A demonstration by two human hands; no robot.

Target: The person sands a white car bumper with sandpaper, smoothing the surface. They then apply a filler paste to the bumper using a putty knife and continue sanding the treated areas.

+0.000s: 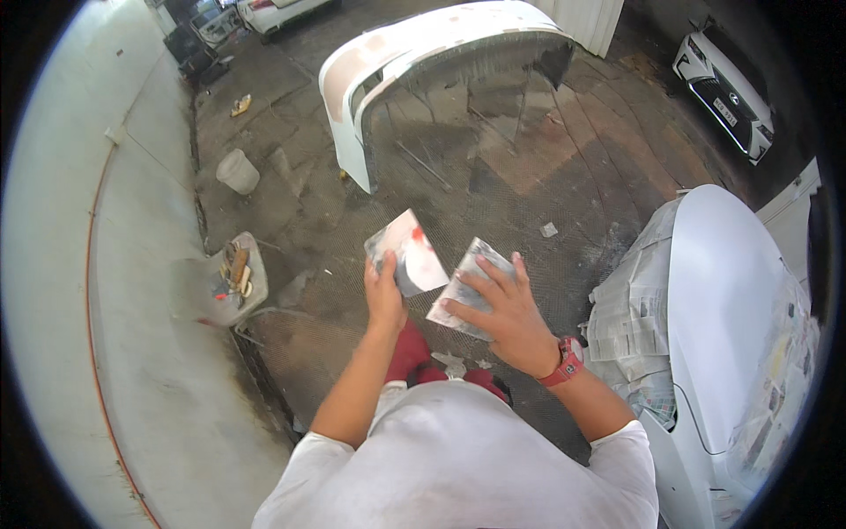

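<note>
My left hand point(385, 295) is closed on the lower left edge of a flat square plate point(425, 269), whitish with red and grey smears on its face. To the right, my right hand point(511, 322) lies with spread fingers over a second flat plate point(458, 293), pale with dark grey smears, and holds it tilted. The two plates come close together at their facing corners. Whether the right thumb goes under the plate is hidden. A red watch sits on my right wrist.
Ahead stands a white car bumper point(339, 97) with pinkish patches. A white car panel point(723, 264) masked with newspaper point(630, 317) is at right. Left, by the wall, are a bucket point(238, 172) and a tray point(256, 264) of tools. Another white car front point(727, 93) stands far right.
</note>
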